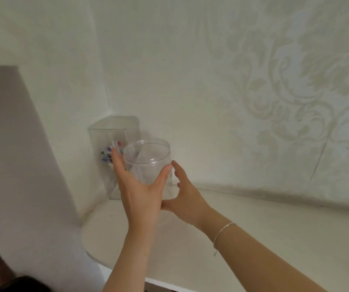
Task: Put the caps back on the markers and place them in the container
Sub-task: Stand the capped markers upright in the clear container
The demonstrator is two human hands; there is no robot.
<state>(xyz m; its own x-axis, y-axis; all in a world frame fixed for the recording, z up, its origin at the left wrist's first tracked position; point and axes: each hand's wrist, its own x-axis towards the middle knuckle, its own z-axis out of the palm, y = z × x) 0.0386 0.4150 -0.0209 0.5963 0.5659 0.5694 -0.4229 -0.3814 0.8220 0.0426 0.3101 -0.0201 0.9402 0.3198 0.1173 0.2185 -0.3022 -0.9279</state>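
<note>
**Both hands on the jar, markers waiting behind**

Cupping the clear round jar (148, 163) from either side, our two hands carry it between them: our left hand (139, 186) has its fingers laid along the jar's left wall and its thumb stretched across the front, while our right hand (185, 199) comes in from the right with fingers spread and only lightly bent, their tips at or just beside the jar's wall. We cannot tell whether the right fingers truly touch the plastic. The jar stands upright with its mouth open, and whether anything lies in it the clear plastic does not let us say. Whether it rests on the white shelf (253, 228) or is lifted a little off it, we cannot say.

Just behind it, in the corner, stands a clear square box (110, 131), and through its wall we see a cluster of coloured marker ends (108, 153).

We judge the task barely begun: no marker is in hand, and all the capping and filling is left.
</note>
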